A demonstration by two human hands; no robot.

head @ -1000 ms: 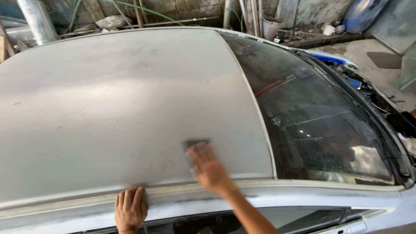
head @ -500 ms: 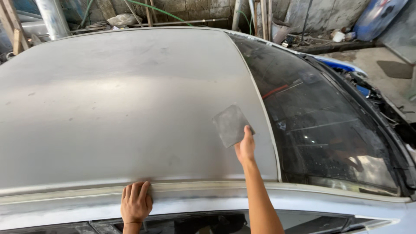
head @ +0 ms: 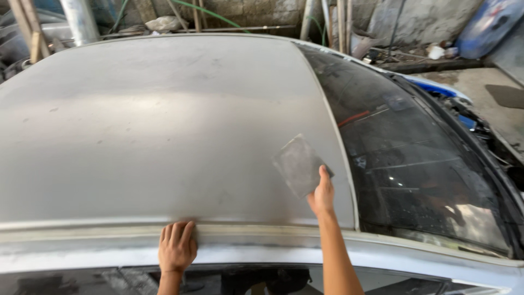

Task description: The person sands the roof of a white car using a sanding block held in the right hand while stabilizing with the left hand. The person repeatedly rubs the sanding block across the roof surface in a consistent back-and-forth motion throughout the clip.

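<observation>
A dull grey sanded car roof (head: 153, 125) fills the view. My right hand (head: 322, 195) holds up a grey sheet of sandpaper (head: 299, 164) by its lower corner, lifted off the roof near the windscreen edge. My left hand (head: 177, 247) rests flat, fingers together, on the roof's near side rail (head: 82, 235) above the door opening.
The dark windscreen (head: 415, 158) slopes away to the right, with the open engine bay (head: 491, 131) beyond it. Behind the car stand a metal pipe (head: 79, 22), wooden poles, a green hose and a rough wall. A blue barrel (head: 488, 24) lies at the far right.
My right hand lifted the sandpaper off the roof and moved it right and up, turning its face into view. My left hand stays on the rail.
</observation>
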